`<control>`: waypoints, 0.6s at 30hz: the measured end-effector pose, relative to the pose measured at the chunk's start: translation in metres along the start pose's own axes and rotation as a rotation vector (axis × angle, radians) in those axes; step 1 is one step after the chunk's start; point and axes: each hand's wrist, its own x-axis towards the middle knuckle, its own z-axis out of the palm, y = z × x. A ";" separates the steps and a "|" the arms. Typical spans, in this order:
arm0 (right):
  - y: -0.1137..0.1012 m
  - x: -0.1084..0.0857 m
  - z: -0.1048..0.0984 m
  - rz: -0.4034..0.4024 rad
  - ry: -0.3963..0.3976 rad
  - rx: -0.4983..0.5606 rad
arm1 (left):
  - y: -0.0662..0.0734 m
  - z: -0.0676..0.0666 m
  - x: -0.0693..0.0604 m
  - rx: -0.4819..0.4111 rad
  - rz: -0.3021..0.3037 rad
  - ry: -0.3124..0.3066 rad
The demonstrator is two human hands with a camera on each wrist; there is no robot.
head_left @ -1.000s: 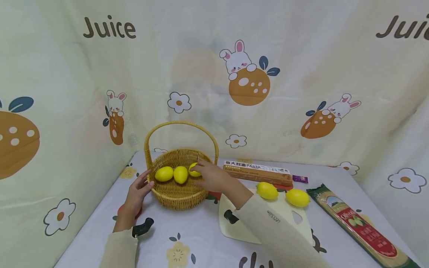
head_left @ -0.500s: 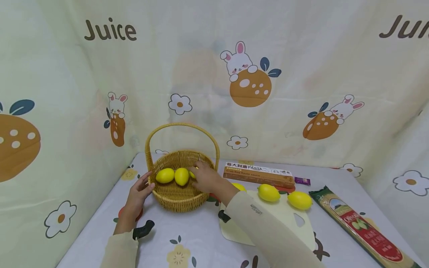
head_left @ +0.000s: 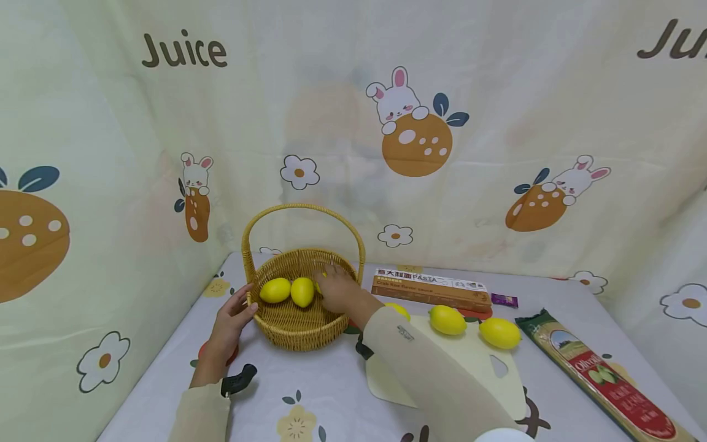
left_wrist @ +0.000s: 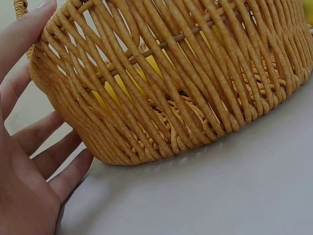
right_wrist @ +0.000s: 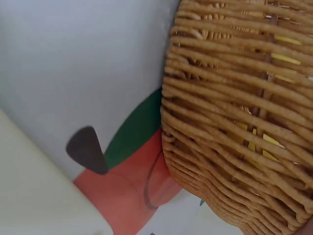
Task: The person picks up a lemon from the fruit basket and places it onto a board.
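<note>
In the head view, a wicker basket (head_left: 301,341) with a tall handle holds yellow lemons. Two of them, a left lemon (head_left: 275,290) and a middle lemon (head_left: 302,292), lie in plain sight. My right hand (head_left: 343,293) reaches over the basket's right rim, its fingers curled round a third lemon, which they mostly cover. The left hand (head_left: 229,324) stays at the basket's left side. In the left wrist view its thumb lies at the rim and its fairly straight fingers (left_wrist: 73,171) touch the wicker wall. The right wrist view shows the basket's outer wall (right_wrist: 234,107), not the fingers.
A pale cutting board (head_left: 386,383) lies right of the basket, partly under the right sleeve. Three lemons are on or beside it, including the rightmost lemon (head_left: 499,333). Behind stand a pasta box (head_left: 431,288) and a purple packet (head_left: 505,300). A long pasta bag (head_left: 607,377) lies far right.
My right hand has shifted slightly left and deeper into the basket, covering more of the third lemon. The right forearm has moved, uncovering a lemon behind the sleeve. The left hand keeps its place.
</note>
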 end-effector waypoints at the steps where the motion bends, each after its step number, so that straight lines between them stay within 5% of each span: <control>1: 0.000 0.001 0.000 0.004 -0.009 -0.006 | 0.000 0.000 0.000 0.005 0.002 0.000; 18: -0.005 0.003 -0.004 -0.011 -0.076 -0.045 | 0.000 0.000 -0.001 0.032 -0.005 0.019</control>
